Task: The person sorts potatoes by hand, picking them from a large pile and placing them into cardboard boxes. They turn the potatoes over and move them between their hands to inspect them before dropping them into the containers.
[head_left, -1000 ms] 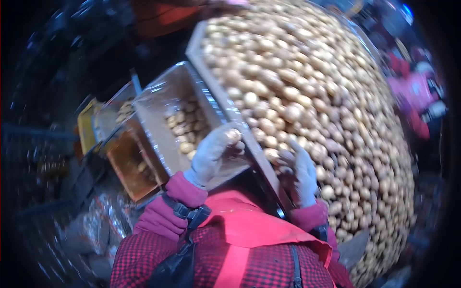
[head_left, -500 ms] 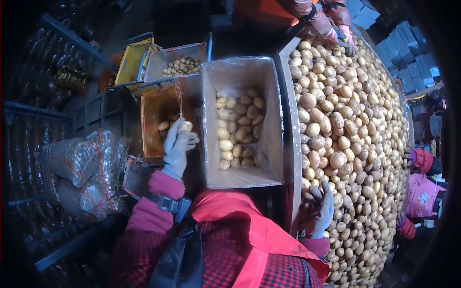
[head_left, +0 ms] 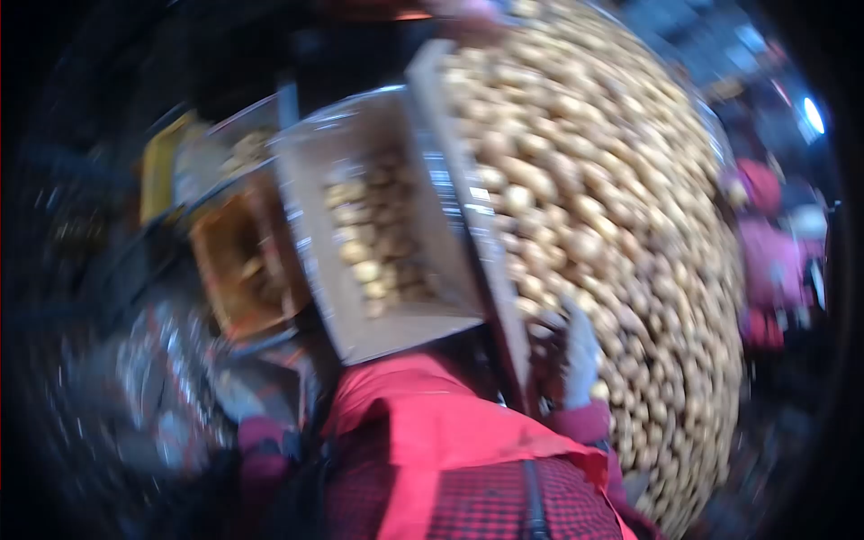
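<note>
The view is smeared by motion. My right hand (head_left: pixel 578 358), in a pale glove, rests at the near-left edge of a large heap of potatoes (head_left: pixel 621 261); its fingers look apart, with nothing visible held. My left hand (head_left: pixel 238 396), also gloved, is low at the left, beside clear plastic bags (head_left: pixel 162 387) and below an orange-lined crate (head_left: pixel 225 301). Its fingers are too blurred to show whether anything is in them. Between my hands stands a plastic-lined cardboard box (head_left: pixel 409 337) with potatoes covering part of its bottom.
A raised edge (head_left: pixel 490 243) borders the heap on the box side. Farther left stand a yellow crate (head_left: pixel 162 171) and a lined box holding small potatoes (head_left: pixel 247 151). Another person in pink (head_left: pixel 769 261) is across the heap; a blurred pink shape (head_left: pixel 472 16) shows at the far end.
The whole view has swung, shifting the boxes and heap leftward. My left hand, earlier with a potato at its fingertips above the orange crate, has dropped down and left. My right hand stays at the heap.
</note>
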`<action>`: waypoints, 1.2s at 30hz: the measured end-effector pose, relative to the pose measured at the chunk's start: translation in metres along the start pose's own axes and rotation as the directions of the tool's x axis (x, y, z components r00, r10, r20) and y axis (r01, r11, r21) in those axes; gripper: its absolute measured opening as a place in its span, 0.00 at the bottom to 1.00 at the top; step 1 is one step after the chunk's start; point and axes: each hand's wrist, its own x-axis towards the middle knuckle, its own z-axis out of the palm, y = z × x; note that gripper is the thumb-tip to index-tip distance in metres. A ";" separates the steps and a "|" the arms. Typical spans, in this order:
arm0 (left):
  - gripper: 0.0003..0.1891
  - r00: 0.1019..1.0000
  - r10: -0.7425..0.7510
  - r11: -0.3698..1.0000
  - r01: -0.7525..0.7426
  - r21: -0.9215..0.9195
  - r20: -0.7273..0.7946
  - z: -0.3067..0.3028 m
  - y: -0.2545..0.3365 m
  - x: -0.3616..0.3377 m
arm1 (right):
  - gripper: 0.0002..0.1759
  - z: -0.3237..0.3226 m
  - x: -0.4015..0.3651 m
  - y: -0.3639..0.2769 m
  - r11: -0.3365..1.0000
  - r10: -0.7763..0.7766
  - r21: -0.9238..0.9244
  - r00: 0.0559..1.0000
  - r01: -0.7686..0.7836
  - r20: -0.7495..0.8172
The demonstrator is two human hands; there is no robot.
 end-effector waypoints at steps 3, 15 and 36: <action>0.28 0.995 -0.037 0.967 0.012 0.256 0.095 -0.016 -0.100 0.036 | 0.24 -0.005 -0.009 0.004 0.995 -0.088 0.057 0.991 0.082 0.102; 0.21 0.436 0.780 0.606 -0.705 -0.369 0.449 0.210 0.326 -0.016 | 0.25 -0.073 -0.052 0.038 0.976 -0.211 -0.039 0.977 0.213 0.038; 0.08 -0.817 0.209 -0.234 -0.575 -0.784 0.537 0.303 0.463 -0.286 | 0.24 -0.152 -0.107 0.055 0.955 -0.248 0.029 0.850 0.294 -0.466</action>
